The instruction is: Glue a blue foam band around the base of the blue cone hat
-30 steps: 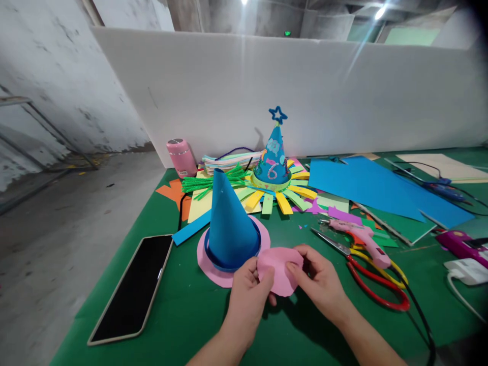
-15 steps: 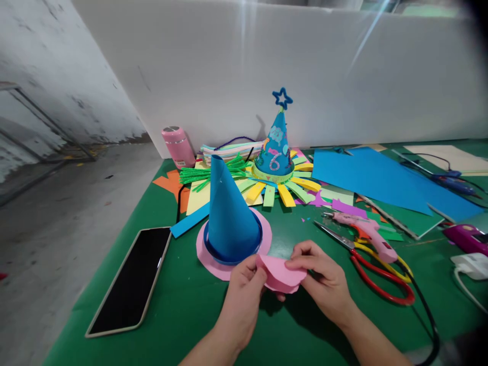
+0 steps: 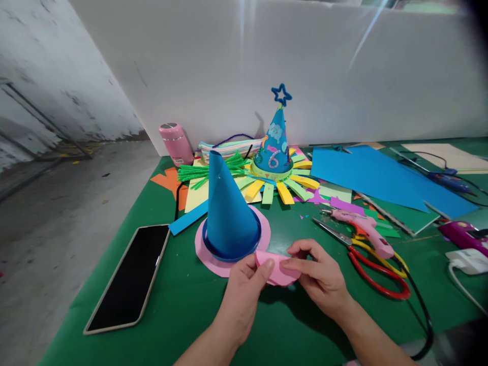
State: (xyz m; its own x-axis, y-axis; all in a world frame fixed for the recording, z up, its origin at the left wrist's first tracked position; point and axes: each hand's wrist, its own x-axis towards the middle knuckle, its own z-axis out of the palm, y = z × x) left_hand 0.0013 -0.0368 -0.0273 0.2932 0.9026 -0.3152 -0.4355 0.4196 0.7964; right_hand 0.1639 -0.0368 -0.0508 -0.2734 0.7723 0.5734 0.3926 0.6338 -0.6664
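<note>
A small pink paper disc, folded over into a half circle, is held above the table between both hands. My left hand pinches its left end with the thumb on top. At the right end, my right hand grips the paper between thumb and fingers. Just beyond the left hand, a blue paper cone stands upright on a pink paper ring. Farther back is a decorated blue party hat with a "6", a blue star on its tip and a fringe of yellow and green strips.
Right of my hands lie scissors with red and yellow handles and a pink glue gun with a black cord. A phone is at the left. Blue paper sheets, green pipe cleaners and a pink bottle are behind.
The pink paper, flat and round a second ago, has been folded over into a half circle by my hands. My view has tilted down a little. The blue cone has stayed in place.
</note>
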